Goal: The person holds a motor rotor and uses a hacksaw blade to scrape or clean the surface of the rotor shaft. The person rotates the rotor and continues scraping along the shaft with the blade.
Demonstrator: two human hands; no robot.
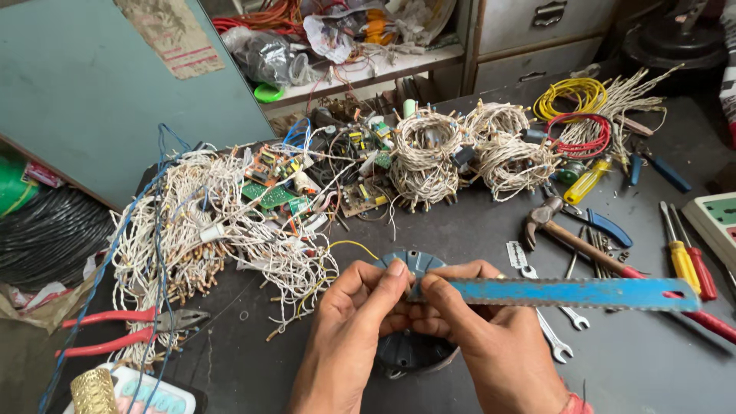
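My left hand (354, 314) and my right hand (475, 318) meet over a round dark grey motor housing (410, 264) that rests on the dark bench. My right hand grips a blue hacksaw blade (575, 293) by one end; the blade runs out to the right, above the tools. My left thumb and fingers press on the housing beside the blade's near end. Most of the housing is hidden under both hands. A thin yellow wire (349, 247) curves toward it from the left.
A big tangle of white twisted wire (199, 230) and red-handled pliers (123, 328) lie left. Circuit boards (276, 192) and wire coils (425, 157) sit behind. A hammer (560, 230), spanners (556, 341), screwdrivers (682, 261) and yellow and red wire loops (575, 103) lie right.
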